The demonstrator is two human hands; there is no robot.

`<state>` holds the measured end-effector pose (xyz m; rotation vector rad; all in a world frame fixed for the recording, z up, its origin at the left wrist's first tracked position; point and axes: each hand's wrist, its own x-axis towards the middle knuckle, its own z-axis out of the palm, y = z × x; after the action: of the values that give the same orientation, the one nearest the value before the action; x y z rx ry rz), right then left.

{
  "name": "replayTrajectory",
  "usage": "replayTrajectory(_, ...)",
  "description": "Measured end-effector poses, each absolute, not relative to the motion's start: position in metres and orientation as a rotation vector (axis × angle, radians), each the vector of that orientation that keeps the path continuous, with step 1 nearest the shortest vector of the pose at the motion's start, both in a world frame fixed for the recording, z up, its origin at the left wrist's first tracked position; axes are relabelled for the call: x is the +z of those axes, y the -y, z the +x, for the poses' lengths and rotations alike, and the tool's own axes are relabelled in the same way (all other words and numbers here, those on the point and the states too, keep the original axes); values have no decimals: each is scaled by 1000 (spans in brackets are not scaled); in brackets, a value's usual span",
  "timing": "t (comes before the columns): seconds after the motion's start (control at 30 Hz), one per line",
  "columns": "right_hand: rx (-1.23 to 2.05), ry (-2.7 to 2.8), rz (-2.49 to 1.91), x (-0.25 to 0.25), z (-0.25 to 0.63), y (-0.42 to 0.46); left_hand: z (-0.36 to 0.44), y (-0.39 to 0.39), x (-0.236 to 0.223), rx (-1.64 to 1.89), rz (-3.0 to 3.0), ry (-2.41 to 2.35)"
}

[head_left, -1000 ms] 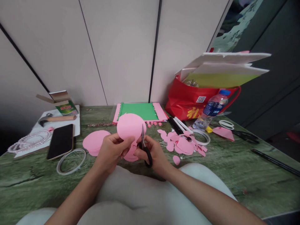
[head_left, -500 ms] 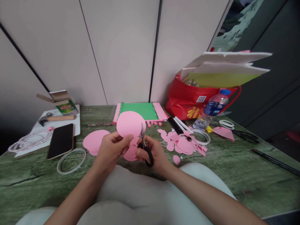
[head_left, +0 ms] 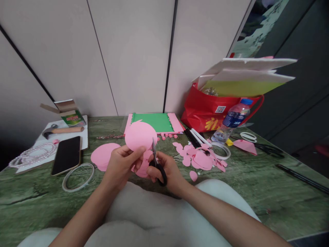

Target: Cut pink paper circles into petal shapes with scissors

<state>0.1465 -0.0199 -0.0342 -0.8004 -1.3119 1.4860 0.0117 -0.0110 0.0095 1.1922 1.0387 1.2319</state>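
Observation:
My left hand pinches a round pink paper piece by its lower edge and holds it upright above the green table. My right hand grips black-handled scissors, whose blades point up along the paper's right edge. Under my hands lie more pink cut-outs. A larger pink disc rests flat to the left.
A phone, tape ring, bead strings, hammer and small box lie left. Green and pink sheets sit behind. Pink scraps, pens, a bottle, red bag and other scissors lie right.
The pink paper piece has turned and shifted slightly left and up in my left hand. The scissors have followed a little to the left along its edge.

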Motion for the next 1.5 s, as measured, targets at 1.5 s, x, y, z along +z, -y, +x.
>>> replayTrajectory(1.5, 1482, 1205, -787, -32, 147, 18, 11, 10, 8, 1245, 1221, -1056)
